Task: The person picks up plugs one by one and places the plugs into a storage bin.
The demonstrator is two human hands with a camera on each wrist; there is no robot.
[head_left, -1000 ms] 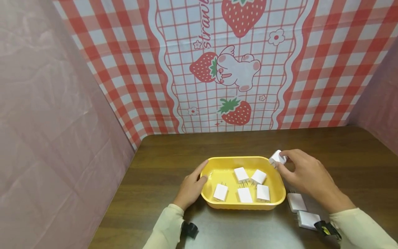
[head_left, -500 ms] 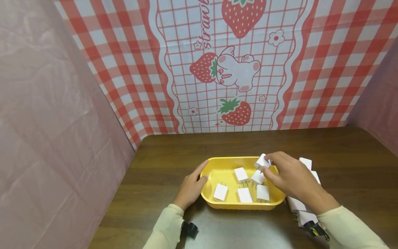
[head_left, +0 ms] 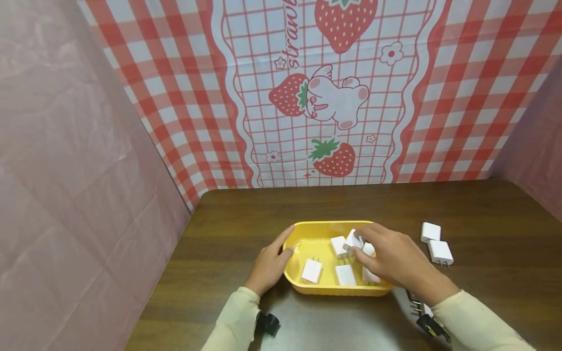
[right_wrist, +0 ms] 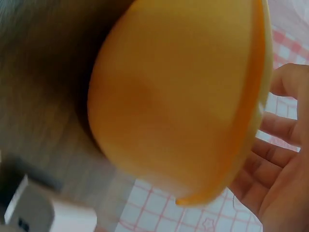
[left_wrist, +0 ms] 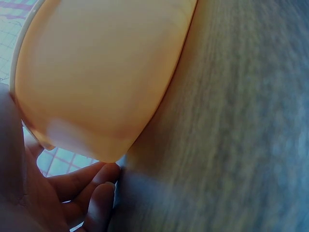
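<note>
Saw a white charger (head_left: 353, 239) pinched between thumb and fingers of the right hand (head_left: 391, 251), just left of the knuckles, above the right half of a yellow tray (head_left: 322, 229). Found that pinch in the head view alone. Read the long axis as slanting, upper end toward the back of the table, greyish lower end toward the person and slightly left; could not be sure of the prongs, given the blur.

Counted five more in the tray: a left-end charger (head_left: 311, 271) and a front-middle charger (head_left: 345, 275), both with prongs toward the back; a rear charger (head_left: 337, 247), prongs toward the person; and two right-end chargers (head_left: 369, 249), partly covered by the right hand.

Saw the left hand (head_left: 269, 263) clasping the tray's left end, thumb over the rim; learned only from the left wrist view of bent fingers (left_wrist: 101, 198) low along the outer wall. Caught in the right wrist view the right hand's other fingers, spread beyond the rim, and a blurred white block (right_wrist: 72, 220) in the lower corner.

Spotted farther right, on the wooden table (head_left: 219, 234), a far charger (head_left: 431, 232) and, just beside, a nearer charger (head_left: 440, 252), prongs toward the person.
</note>
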